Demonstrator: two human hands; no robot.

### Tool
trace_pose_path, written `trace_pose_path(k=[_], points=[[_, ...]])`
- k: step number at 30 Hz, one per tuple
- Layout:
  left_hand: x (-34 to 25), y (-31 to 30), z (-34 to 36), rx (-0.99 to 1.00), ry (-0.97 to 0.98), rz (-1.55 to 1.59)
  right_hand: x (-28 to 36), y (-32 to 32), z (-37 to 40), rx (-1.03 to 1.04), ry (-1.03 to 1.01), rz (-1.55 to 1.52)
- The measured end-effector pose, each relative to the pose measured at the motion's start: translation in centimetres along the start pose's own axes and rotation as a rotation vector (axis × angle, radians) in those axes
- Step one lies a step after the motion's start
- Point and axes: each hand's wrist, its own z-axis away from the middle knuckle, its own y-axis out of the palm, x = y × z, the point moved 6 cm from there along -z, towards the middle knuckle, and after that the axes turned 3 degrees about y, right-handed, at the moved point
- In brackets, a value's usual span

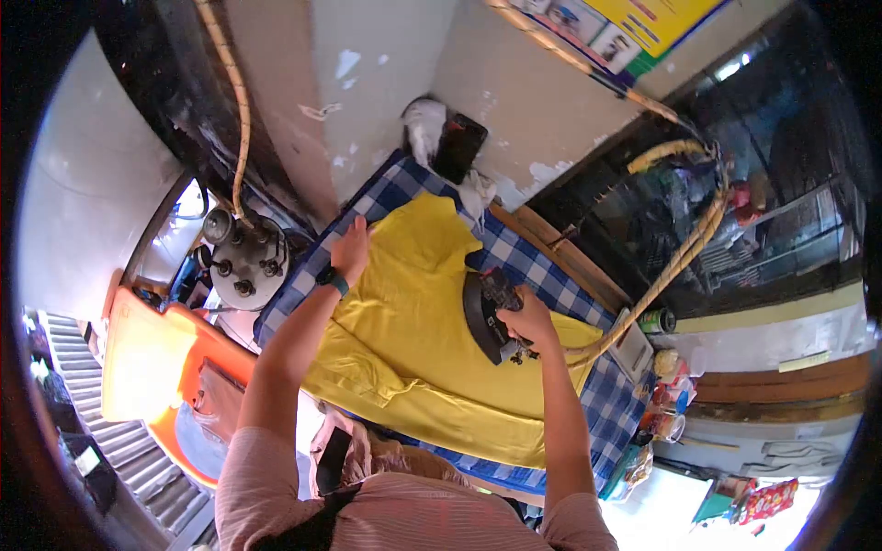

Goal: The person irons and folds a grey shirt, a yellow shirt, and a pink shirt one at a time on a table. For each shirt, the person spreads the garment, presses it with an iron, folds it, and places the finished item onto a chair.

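A yellow T-shirt lies spread over a blue and white checked cloth on the table. My right hand is wrapped round the handle of a black steam iron, which rests on the shirt near its far right edge. A tan hose runs from the iron up to the right. At the shirt's far left edge is my left hand, touching the fabric; whether its fingers pinch the cloth I cannot make out.
A metal boiler tank with knobs stands left of the table, near an orange chair. A dark phone-like device and white cloth lie at the far corner against the wall. Jars and small goods line the right side.
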Motion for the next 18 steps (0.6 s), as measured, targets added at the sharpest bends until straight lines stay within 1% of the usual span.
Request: trace_pose_path(k=[1, 2, 3, 4, 5, 6, 7, 8, 9, 10, 12, 13, 14, 16, 17, 18], points=[[-0.4, -1.5, -0.2, -0.176, 0.122, 0.013, -0.2, 0.5, 0.1, -0.020, 0.004, -0.026], [0.2, -2.0, -0.3, -0.187, 0.108, 0.021, 0.2, 0.8, 0.4, -0.040, 0.006, -0.052], [0.2, -2.1, -0.4, -0.141, 0.185, -0.055, 0.6, 1.9, 0.6, 0.023, 0.023, -0.006], [0.1, -1.8, -0.3, -0.090, 0.261, -0.130, 1.2, 3.0, 0.5, 0.026, 0.020, 0.010], [0.4, -1.9, -0.3, -0.149, 0.244, -0.091, 2.5, 4.1, 0.3, -0.060, -0.143, 0.105], [0.3, -1.5, -0.6, -0.145, 0.235, -0.086, 3.8, 5.6, 0.0, -0.143, -0.306, 0.196], [0.0, -1.0, -0.9, -0.142, 0.257, -0.115, 5.3, 6.8, -0.5, -0.434, -0.603, 0.223], [0.3, -0.5, -1.2, -0.139, 0.281, -0.148, 6.9, 8.1, -1.0, -0.312, -0.479, 0.206], [1.4, 0.5, -1.4, -0.154, 0.318, -0.095, 9.4, 8.8, -1.6, -0.191, -0.359, 0.187], [1.4, -0.7, -0.8, -0.154, 0.312, -0.103, 12.1, 9.4, -1.9, -0.188, -0.402, 0.144], [1.2, -4.2, 1.5, -0.177, 0.185, 0.035, 16.3, 10.7, -3.6, -0.198, -0.472, 0.097], [2.3, -3.9, 3.7, -0.229, 0.110, 0.040, 17.8, 11.3, -4.7, -0.210, -0.496, 0.091], [2.5, -4.4, 6.1, -0.205, 0.027, -0.031, 19.8, 11.2, -4.7, -0.204, -0.504, 0.086], [3.1, -5.3, 10.2, -0.117, -0.042, -0.123, 22.5, 11.7, -4.3, 0.017, -0.345, 0.121], [3.9, -5.3, 10.7, -0.111, -0.040, -0.132, 22.6, 12.5, -4.2, 0.067, -0.351, 0.121], [4.9, -5.2, 11.3, -0.117, -0.046, -0.176, 22.1, 13.2, -3.9, 0.073, -0.344, 0.113]])
